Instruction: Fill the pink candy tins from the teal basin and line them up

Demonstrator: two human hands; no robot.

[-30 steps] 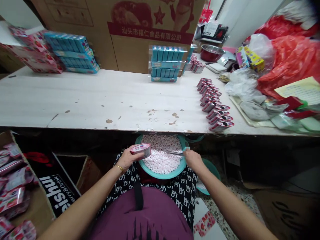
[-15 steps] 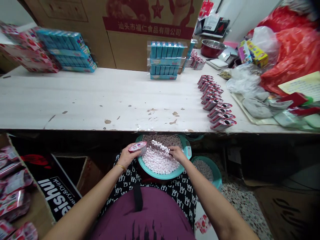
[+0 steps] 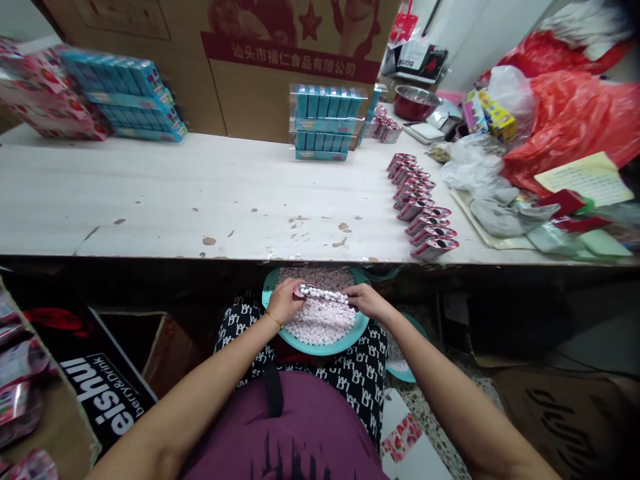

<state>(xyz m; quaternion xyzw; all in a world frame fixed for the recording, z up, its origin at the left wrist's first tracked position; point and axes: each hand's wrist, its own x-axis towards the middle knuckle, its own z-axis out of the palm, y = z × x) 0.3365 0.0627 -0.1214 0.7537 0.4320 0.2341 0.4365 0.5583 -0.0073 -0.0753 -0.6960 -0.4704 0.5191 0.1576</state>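
Note:
My left hand [image 3: 284, 301] is closed around a small pink-and-red oval container [image 3: 299, 291], mostly hidden by the fingers. My right hand [image 3: 369, 301] grips a narrow scoop [image 3: 350, 301] heaped with small white candies [image 3: 324, 294]. The scoop's far end meets the container's top, and a few candies lie at its opening. Both hands are over a turquoise basin [image 3: 320, 350] full of pale pinkish-white candies [image 3: 320, 325], which rests at my lap below the table edge.
A row of similar pink containers [image 3: 423, 208] stands on the right of the white table [image 3: 240, 193]. Blue packs [image 3: 327, 123] lean against a large carton [image 3: 250, 100]. Red plastic bags [image 3: 575, 120] crowd the right corner. An open box of pink packets [image 3: 23, 393] is at lower left.
My left hand has moved right with the container, bringing it to the scoop. The loaded scoop has risen slightly and now touches the container's opening. The camera view has shifted a little.

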